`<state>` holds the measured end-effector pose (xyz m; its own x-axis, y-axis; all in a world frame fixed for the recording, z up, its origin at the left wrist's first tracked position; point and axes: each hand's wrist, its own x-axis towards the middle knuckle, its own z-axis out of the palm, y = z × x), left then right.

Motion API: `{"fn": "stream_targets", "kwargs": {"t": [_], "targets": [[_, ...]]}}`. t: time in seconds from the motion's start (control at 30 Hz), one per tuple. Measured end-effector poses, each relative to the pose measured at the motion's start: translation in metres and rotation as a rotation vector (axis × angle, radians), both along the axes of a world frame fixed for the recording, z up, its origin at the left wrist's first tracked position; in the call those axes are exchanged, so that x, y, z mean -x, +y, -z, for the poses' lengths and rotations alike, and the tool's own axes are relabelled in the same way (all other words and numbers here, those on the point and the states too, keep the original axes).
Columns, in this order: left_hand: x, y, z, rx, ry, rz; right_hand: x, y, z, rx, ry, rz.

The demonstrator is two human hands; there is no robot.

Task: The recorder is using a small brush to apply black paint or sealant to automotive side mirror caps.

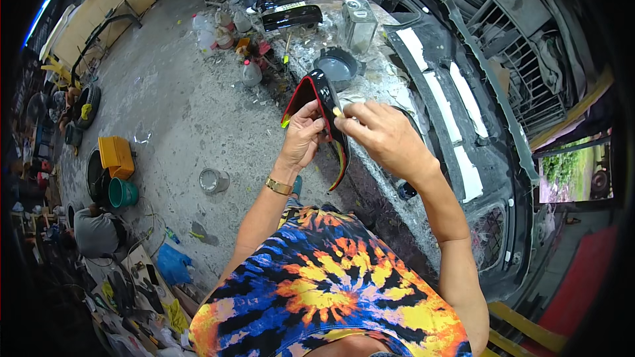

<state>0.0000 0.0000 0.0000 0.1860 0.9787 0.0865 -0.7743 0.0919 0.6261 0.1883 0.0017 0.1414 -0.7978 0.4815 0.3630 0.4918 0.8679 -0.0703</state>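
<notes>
My left hand grips a curved, glossy black part with red and yellow-green along its edges, thumb on its inner side. The part angles up into a bend at the top, and its tapered end hangs down toward the lower right. At the part's right face, my right hand is closed in a pinch on a small pale yellow piece, which looks like tape; its exact form is too small to tell. Behind the part, a dark round basin rests on the paint-stained worktable.
A large black bumper with white strips lines the table, beside a metal can, glossy trims and bottles. On the floor are a tub, yellow bin and green bucket. Another person crouches at left.
</notes>
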Motion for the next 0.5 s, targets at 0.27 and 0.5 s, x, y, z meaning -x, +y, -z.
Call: {"fn": "stream_targets", "kwargs": {"t": [0.27,0.5], "targets": [[-0.0070,-0.0057,-0.0057,0.052,0.021,-0.021,0.0006,-0.0010,-0.0031,0.018,0.029,-0.018],[-0.0011,-0.0001,-0.0041,0.043,-0.002,-0.021,-0.0011,-0.0048,0.0029,0.006,0.055,-0.001]]}}
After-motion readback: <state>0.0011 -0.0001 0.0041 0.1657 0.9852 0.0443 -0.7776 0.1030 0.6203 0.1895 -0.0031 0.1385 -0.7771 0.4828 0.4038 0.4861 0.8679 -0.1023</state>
